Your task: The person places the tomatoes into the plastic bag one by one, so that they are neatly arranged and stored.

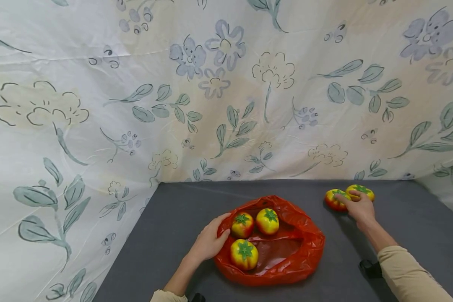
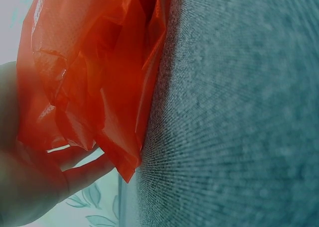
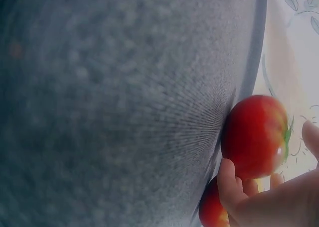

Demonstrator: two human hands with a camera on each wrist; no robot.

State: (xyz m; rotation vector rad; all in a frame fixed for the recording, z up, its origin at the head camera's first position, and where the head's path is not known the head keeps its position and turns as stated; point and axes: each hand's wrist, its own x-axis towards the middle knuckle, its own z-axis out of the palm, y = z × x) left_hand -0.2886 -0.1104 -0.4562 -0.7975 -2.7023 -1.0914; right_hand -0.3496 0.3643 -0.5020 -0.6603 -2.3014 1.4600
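In the head view my left hand [image 1: 208, 240] grips the left rim of a red plastic bag [image 1: 312, 247], thumb inside and fingers outside. Three yellow-red tomatoes with green star-shaped tops lie in the bag: one at the upper left [image 1: 243, 225], another at the upper right [image 1: 267, 221], a third at the lower left [image 1: 244, 254]. My right hand [image 1: 361, 209] reaches to two more tomatoes, a left one [image 1: 333, 200] and a right one [image 1: 364, 192]. Its fingers extend between them. In the right wrist view the thumb stands apart from the nearer tomato [image 3: 255, 137].
Everything rests on a dark grey table [image 1: 166, 222]. A pale floral cloth [image 1: 226, 126] hangs behind it and along the left side. Black wrist straps show on both arms, the right one [image 1: 370, 268] beside a beige sleeve [image 1: 407, 272].
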